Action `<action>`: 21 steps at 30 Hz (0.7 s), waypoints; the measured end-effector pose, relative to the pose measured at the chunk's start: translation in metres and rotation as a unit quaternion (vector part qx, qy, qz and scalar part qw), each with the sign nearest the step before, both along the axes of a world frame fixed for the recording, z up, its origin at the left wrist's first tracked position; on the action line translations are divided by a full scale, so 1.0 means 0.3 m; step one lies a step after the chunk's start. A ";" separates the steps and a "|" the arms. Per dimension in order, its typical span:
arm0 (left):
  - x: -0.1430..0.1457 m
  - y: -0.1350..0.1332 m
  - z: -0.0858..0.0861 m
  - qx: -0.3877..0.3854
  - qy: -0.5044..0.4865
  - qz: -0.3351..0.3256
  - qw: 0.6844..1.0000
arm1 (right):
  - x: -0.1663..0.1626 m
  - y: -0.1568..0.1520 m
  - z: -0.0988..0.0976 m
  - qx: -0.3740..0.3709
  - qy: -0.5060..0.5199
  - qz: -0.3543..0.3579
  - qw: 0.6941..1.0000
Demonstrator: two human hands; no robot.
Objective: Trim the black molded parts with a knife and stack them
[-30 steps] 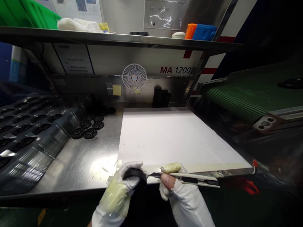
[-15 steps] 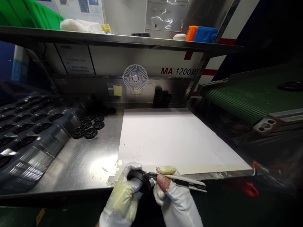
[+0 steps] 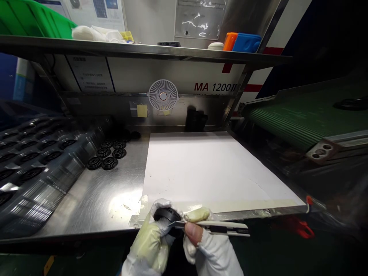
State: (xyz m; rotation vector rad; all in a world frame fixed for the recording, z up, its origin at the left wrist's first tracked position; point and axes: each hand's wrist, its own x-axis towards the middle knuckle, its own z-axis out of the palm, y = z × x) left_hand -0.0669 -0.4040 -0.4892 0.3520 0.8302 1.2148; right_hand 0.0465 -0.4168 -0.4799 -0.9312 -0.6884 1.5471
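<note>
In a white glove with pale yellow patches, my left hand (image 3: 151, 239) is closed around a round black ringed part (image 3: 166, 215), which it holds up at the front edge of the bench. My right hand (image 3: 205, 239), gloved with the thumb bare, grips a utility knife (image 3: 224, 227) with a white and black handle. The knife's blade end reaches left to the black part and appears to touch it. My fingers and the glove hide some of the part's lower side.
Several similar black parts (image 3: 109, 163) lie on the steel bench (image 3: 94, 199). Stacked clear trays (image 3: 57, 188) of them stand left. White paper (image 3: 195, 168) covers the middle. Beyond are a small fan (image 3: 163, 96), a shelf (image 3: 138, 49) and, right, a green conveyor (image 3: 301, 115).
The black part has turned in my left hand, showing more of its round face. The knife has shifted slightly left and down, its blade end now lying across the part.
</note>
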 end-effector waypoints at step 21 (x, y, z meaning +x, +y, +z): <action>-0.006 -0.052 0.055 0.081 0.000 -0.135 0.988 | 0.054 -0.006 0.105 0.085 -0.022 0.114 0.990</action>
